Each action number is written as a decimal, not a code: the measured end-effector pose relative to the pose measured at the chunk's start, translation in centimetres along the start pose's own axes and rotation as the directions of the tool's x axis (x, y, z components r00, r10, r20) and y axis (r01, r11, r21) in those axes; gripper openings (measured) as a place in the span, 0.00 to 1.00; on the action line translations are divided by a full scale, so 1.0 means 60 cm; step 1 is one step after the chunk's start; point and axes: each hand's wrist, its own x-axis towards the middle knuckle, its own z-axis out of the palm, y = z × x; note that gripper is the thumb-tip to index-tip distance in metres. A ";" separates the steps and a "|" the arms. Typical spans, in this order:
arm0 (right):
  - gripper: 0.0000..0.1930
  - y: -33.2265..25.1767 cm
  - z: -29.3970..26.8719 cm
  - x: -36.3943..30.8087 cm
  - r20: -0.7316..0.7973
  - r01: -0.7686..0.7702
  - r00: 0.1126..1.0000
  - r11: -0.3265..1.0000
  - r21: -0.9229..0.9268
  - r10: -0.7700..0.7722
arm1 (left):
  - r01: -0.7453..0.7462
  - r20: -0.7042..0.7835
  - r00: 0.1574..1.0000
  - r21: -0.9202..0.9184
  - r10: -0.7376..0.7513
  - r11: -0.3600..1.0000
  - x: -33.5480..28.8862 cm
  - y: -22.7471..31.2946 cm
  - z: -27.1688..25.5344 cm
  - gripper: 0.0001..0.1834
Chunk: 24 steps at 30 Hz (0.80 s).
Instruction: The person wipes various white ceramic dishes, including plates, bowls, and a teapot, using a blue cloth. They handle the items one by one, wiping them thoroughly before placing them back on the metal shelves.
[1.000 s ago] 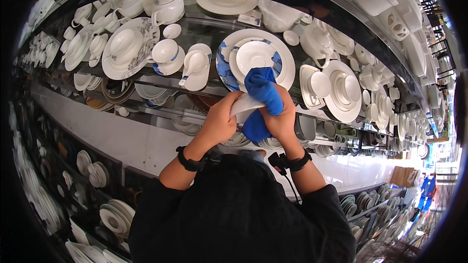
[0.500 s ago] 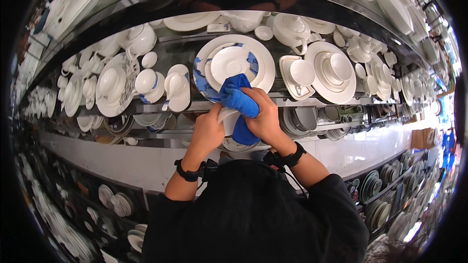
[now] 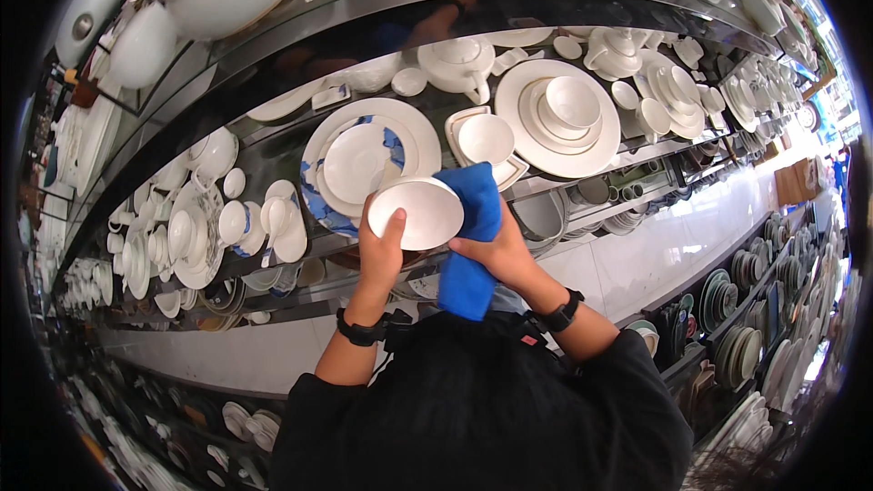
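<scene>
A white bowl (image 3: 426, 216) is gripped by my left hand (image 3: 382, 244), the thumb over its rim and the fingers beneath. Its inside faces up toward me. My right hand (image 3: 496, 250) is closed on a blue cloth (image 3: 470, 286), which hangs down below the hand and rises beside the bowl's right side. The right thumb lies close to the bowl's lower right edge; I cannot tell whether it touches. Just beyond my hands, on the shelf, sits a stack of white plates with blue patterning (image 3: 353, 164).
On the glass shelf, a square dish with a bowl (image 3: 486, 140) and a round plate set (image 3: 573, 102) stand right of the stack. A teapot (image 3: 456, 64) is behind. An upper shelf edge (image 3: 364, 32) crosses above. Behind me are racks of plates (image 3: 738, 355).
The bowl, earlier mostly hidden under the cloth, now shows its open inside. The cloth has shifted to its right side. My view has turned, with the shelf now slanting.
</scene>
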 end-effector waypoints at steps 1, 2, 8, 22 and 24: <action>0.40 -0.007 -0.020 -0.011 -0.014 0.033 0.999 0.999 0.008 -0.033 | 0.107 0.027 0.994 -0.078 -0.105 0.991 0.003 0.032 0.011 0.20; 0.40 -0.016 -0.041 -0.020 -0.026 0.064 0.998 0.998 0.015 -0.064 | 0.214 0.058 0.977 -0.154 -0.208 0.965 0.009 0.051 0.020 0.20; 0.38 -0.089 -0.142 -0.018 -0.056 0.048 0.998 0.934 0.353 -0.031 | 0.323 0.203 0.934 -0.126 -0.294 0.938 0.098 0.076 0.061 0.22; 0.35 -0.082 -0.199 0.083 0.056 -0.088 0.996 0.856 0.509 0.069 | -0.134 0.050 0.990 0.620 0.131 0.773 0.201 0.010 0.163 0.16; 0.35 -0.078 -0.203 0.085 0.044 -0.088 0.996 0.854 0.513 0.076 | -0.193 0.074 0.978 0.674 0.194 0.713 0.197 0.018 0.168 0.16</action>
